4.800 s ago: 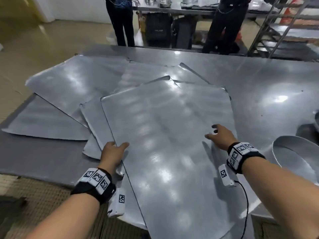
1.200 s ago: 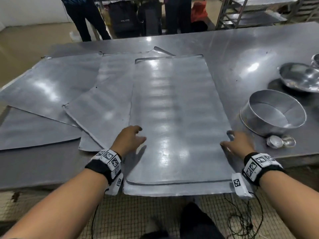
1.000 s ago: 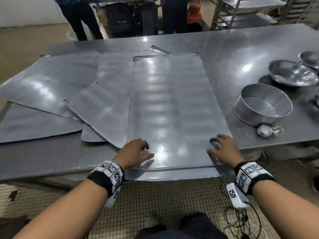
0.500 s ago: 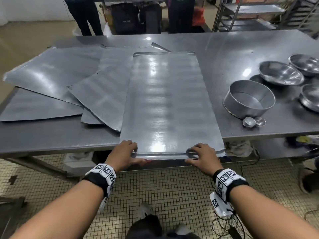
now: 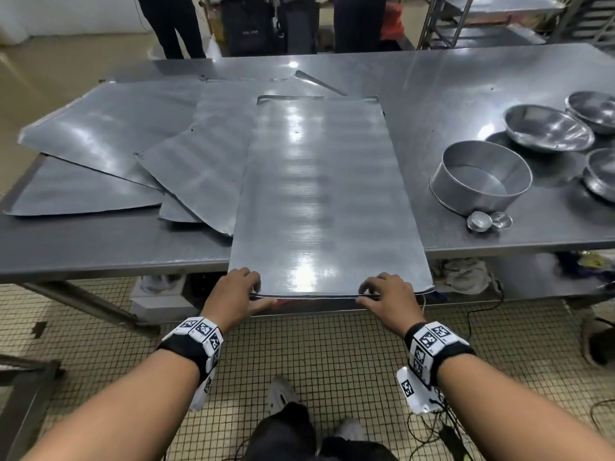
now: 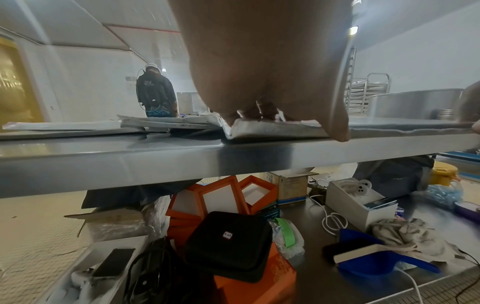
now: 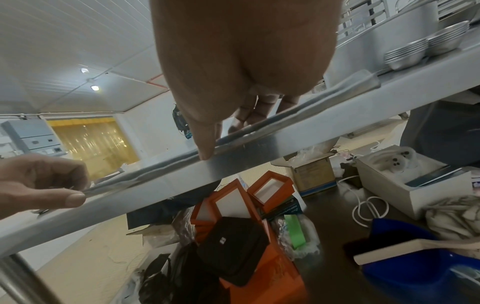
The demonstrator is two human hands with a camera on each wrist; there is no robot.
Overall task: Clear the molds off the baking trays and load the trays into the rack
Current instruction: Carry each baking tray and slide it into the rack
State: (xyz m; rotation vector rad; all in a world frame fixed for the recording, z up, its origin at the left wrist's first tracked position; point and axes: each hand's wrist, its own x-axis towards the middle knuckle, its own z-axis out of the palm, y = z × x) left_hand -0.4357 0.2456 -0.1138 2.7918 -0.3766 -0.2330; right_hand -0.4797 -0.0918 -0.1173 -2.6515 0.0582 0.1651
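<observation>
Both hands, left hand (image 5: 237,296) and right hand (image 5: 388,298), pinch the near edge of the top baking tray (image 5: 324,194) at lower centre; thin, stiff, slick metal, probably light, best gripped by that overhanging rim.

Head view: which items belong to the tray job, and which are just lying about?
Job:
- top tray, gripped by left hand and right hand
- other trays
- round mold
- rack

Lying about:
- bowls
- small cups
- clutter under table

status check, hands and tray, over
Left hand and right hand both grip near edge of top tray. Tray flat on table, edge overhanging. Round mold sits clear to the right.
</observation>
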